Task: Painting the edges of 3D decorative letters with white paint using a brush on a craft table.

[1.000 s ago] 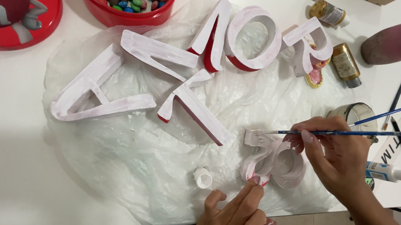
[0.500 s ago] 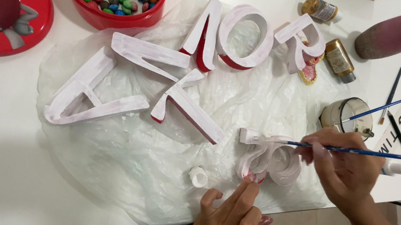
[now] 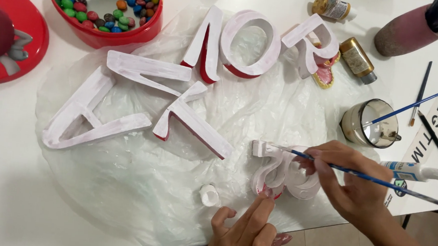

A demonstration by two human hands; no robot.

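Note:
My right hand (image 3: 351, 184) grips a thin blue-handled paintbrush (image 3: 379, 180) whose tip rests on the top end of a small white-painted letter (image 3: 277, 173) with red sides. A fingertip of my left hand (image 3: 244, 232) presses on the lower edge of that letter. A small white cap (image 3: 209, 195) lies just left of it. Larger white-painted letters (image 3: 143, 102) lie spread over a clear plastic sheet (image 3: 137, 184) on the white table.
A red bowl of coloured candies (image 3: 106, 4) and a red lid (image 3: 7, 33) sit at top left. At right: a glass jar of water with a brush (image 3: 370, 123), gold paint bottles (image 3: 357, 58), a pink brush holder (image 3: 405, 30), a white paint tube (image 3: 413, 171), loose brushes (image 3: 436, 141).
The brush tip slid left along the small letter's top end. My left hand's fingertip stays on the letter. The view shifted slightly.

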